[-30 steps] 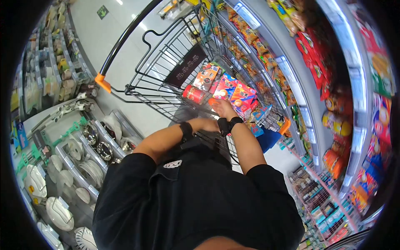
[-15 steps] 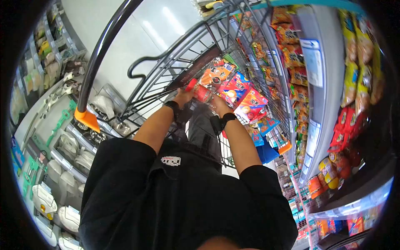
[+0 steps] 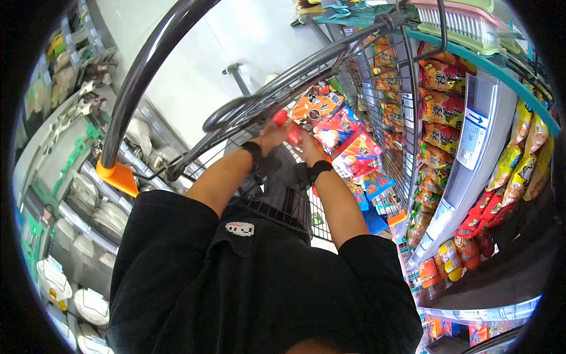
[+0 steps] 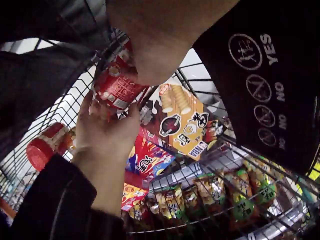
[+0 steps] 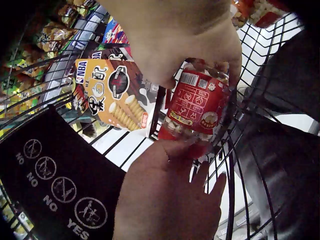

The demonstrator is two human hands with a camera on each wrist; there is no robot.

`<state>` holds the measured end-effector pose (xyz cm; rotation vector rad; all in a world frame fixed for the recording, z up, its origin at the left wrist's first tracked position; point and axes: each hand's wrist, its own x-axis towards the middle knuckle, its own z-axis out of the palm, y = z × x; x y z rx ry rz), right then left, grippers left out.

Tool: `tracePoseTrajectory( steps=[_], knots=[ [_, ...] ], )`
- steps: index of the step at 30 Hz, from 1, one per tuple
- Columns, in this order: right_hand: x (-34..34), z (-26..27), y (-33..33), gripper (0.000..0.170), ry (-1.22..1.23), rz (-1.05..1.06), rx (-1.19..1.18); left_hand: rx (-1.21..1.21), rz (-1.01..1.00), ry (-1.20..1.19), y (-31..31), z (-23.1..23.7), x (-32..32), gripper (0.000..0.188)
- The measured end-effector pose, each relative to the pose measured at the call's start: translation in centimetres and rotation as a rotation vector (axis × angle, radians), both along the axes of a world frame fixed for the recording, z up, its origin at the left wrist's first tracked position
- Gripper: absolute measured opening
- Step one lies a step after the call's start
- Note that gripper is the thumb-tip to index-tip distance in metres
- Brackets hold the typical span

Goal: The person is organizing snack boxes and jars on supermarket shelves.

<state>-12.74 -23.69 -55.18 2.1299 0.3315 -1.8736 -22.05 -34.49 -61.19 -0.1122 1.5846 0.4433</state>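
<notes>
Both hands hold a clear plastic jar point(image 5: 197, 102) with a red label and red lid, over the shopping cart. My right hand point(image 3: 309, 148) grips the end away from the lid. My left hand point(image 3: 271, 139) holds the lid end, its thumb near the lid and other fingers spread beyond in the right wrist view. The jar lies tilted between them, partly covered by fingers. Beside it in the cart are an orange snack box point(image 5: 112, 92) with pictured wafer rolls and red-and-blue snack packs point(image 3: 356, 154). Another red-lidded jar point(image 4: 45, 147) shows in the left wrist view.
The cart's black handle point(image 3: 138, 76) with orange ends arches at the left. Shelves of bagged snacks point(image 3: 439, 109) stand close along the cart's right side. White dishware point(image 3: 91, 307) lines the left shelf. A black sign panel point(image 5: 60, 175) hangs on the cart's wire side.
My left hand has come up from beside the right wrist to the jar's lid end. Both hands now hold the jar. The head view has shifted, bringing the right shelf closer.
</notes>
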Motion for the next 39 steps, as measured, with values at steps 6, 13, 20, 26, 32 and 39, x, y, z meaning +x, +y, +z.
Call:
tracePoseTrajectory(
  steps=[6, 13, 20, 26, 32, 39],
  knots=[
    [-0.6, 3.1, -0.5, 0.031, -0.044, -0.064, 0.039, -0.115, -0.272, 0.261, 3.4, 6.4, 1.0, 0.048],
    [3.1, 3.1, -2.2, 0.039, 0.413, -0.363, -0.067, 0.272, -1.155, 0.467, 5.4, 12.1, 1.0, 0.048],
    [6.6, 19.4, -3.3, 0.048, 0.358, -0.659, -0.092, 0.475, -1.014, 1.070, 7.9, 31.5, 5.1, 0.052],
    [13.4, 35.9, -4.3, 0.055, 0.630, -0.955, 0.221, 1.078, -0.678, 1.190, 5.3, 42.5, 11.1, 0.048],
    [20.9, 46.6, -7.9, 0.051, 1.119, -0.942, 0.795, 1.631, -0.286, 1.192, 0.9, 54.1, 16.6, 0.063],
    [23.8, 50.7, -10.3, 0.077, 1.254, -0.314, 1.988, 2.028, 0.035, 0.354, 0.0, 61.2, 20.9, 0.100]
  ],
)
